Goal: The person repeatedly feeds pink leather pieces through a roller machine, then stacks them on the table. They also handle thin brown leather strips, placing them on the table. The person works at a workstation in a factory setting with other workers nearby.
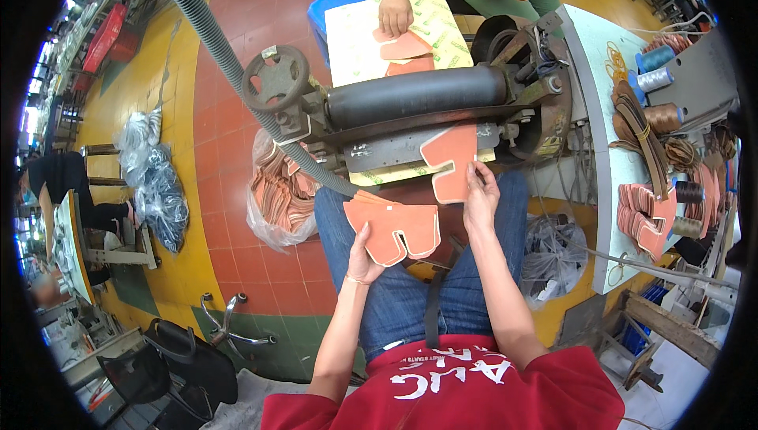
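Observation:
My left hand (362,259) holds a stack of orange cut leather pieces (395,227) over my lap. With my right hand (479,199) I hold a single orange leather piece (453,163) by its lower edge, its top against the feed plate of a roller machine (410,118). The machine's black roller (414,93) lies just above that piece. Across the machine, another person's hand (395,13) rests on orange pieces (404,47) lying on a printed sheet (395,35).
A clear bag of orange pieces (280,193) sits on the floor to my left. A grey corrugated hose (217,43) runs diagonally to the machine. A white table (612,98) to my right carries thread spools (655,67), straps and more orange pieces (643,217).

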A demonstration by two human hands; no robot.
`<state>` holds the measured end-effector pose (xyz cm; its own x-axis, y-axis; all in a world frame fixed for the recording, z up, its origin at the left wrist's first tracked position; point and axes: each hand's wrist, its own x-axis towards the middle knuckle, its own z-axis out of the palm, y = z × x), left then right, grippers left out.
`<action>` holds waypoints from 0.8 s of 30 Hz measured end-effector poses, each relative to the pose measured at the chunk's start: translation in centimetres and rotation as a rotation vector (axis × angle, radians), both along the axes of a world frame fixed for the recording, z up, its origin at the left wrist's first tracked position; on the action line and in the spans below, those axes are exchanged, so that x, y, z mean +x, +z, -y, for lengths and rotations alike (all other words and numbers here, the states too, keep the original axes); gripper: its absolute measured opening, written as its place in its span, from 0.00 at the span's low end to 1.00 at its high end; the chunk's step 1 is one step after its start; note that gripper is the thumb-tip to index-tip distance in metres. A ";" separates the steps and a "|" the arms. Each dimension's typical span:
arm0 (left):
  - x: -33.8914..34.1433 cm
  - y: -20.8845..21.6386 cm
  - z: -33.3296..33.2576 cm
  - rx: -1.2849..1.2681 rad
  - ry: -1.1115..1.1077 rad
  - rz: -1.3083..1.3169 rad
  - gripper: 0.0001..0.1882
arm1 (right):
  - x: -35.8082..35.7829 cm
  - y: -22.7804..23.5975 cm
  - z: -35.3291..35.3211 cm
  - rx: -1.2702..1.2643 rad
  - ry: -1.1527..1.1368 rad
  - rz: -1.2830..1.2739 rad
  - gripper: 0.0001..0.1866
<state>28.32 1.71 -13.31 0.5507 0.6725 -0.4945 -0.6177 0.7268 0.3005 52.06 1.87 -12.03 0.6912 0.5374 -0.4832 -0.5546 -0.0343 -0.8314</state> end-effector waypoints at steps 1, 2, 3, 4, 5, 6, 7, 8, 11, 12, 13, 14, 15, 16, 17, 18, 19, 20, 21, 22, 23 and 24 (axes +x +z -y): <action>-0.2 0.0 0.0 -0.018 -0.002 -0.016 0.32 | -0.1 0.2 -0.9 -0.017 -0.011 -0.031 0.18; -0.3 -0.1 0.0 -0.018 -0.002 -0.020 0.32 | -0.5 0.2 -2.0 0.167 0.002 0.005 0.20; -0.4 -0.1 0.1 -0.020 -0.001 -0.025 0.32 | -0.6 0.4 -2.7 0.166 0.050 -0.019 0.28; -0.5 0.0 0.1 -0.029 -0.001 -0.022 0.32 | -1.3 0.6 -2.8 0.128 0.072 0.015 0.32; -0.4 0.0 0.2 -0.036 0.000 -0.017 0.32 | -1.7 0.6 -2.9 0.071 0.096 0.049 0.36; -0.4 0.0 0.2 -0.036 0.000 -0.031 0.32 | -2.1 0.8 -1.9 0.066 0.162 0.010 0.37; -0.2 0.0 0.2 -0.029 0.000 0.004 0.31 | -2.4 0.9 -0.7 0.073 0.249 -0.017 0.39; -0.1 0.1 0.2 -0.020 0.003 0.021 0.31 | -2.7 0.8 0.3 0.074 0.294 -0.048 0.39; 0.4 0.1 0.1 -0.028 0.001 0.053 0.31 | -3.2 0.5 4.4 -0.064 0.401 0.011 0.36; 0.4 0.1 0.2 -0.038 -0.004 0.058 0.31 | -3.3 0.5 5.6 -0.197 0.434 0.264 0.34; 0.5 0.2 0.2 -0.037 -0.009 0.063 0.31 | -3.1 0.5 6.0 -0.284 0.410 0.298 0.35; 0.7 0.2 0.2 -0.032 -0.017 0.070 0.31 | -3.0 0.4 6.0 -0.233 0.285 0.069 0.38; 0.8 0.2 0.1 -0.014 -0.020 0.080 0.31 | -2.6 0.4 5.5 -0.176 0.154 -0.156 0.41; 1.0 0.2 0.2 -0.026 -0.024 0.062 0.31 | -2.2 0.6 4.7 -0.115 0.019 -0.379 0.45; 1.0 0.3 0.3 -0.027 -0.022 0.043 0.31 | -1.8 0.7 3.6 -0.042 -0.025 -0.526 0.48; 1.0 0.4 0.3 -0.008 -0.024 0.051 0.31 | -1.1 0.9 2.1 0.035 -0.066 -0.673 0.51; 1.0 0.5 0.3 -0.020 -0.009 0.033 0.31 | -0.5 1.2 0.6 0.112 -0.106 -0.821 0.53; 0.8 0.5 0.3 -0.015 0.003 0.040 0.31 | 0.1 1.6 -0.7 0.262 0.003 -0.755 0.58; 0.6 0.6 0.2 -0.004 0.021 0.041 0.31 | 0.7 1.9 -1.7 0.427 0.131 -0.669 0.63; 0.4 0.7 0.2 -0.007 0.035 0.047 0.31 | 1.3 2.3 -2.7 0.415 0.216 -0.572 0.65; 0.0 0.8 0.3 -0.024 0.041 0.034 0.31 | 1.4 2.6 -2.7 0.325 0.088 -0.692 0.64; -0.2 0.8 0.2 -0.029 0.050 0.020 0.31 | 1.4 2.9 -2.7 0.286 -0.003 -0.787 0.63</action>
